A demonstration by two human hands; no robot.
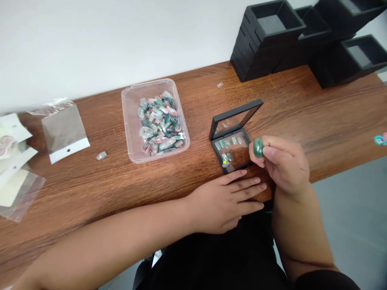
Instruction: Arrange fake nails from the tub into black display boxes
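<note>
My right hand [284,163] pinches a small green press-on nail [258,147] between thumb and fingers, just right of an open black display case [234,135]. Several greenish nails lie on the case's clear base, and its lid stands tilted up behind. My left hand [229,201] lies flat on the table's front edge, fingers stretched toward the case's near side, holding nothing.
A clear plastic tub [130,121] filled with several green and pink nails sits left of the case. Clear bags and cards [63,129] lie at the far left. Stacks of black cases [272,40] stand at the back right. A loose nail [102,155] lies on the wooden table [326,117].
</note>
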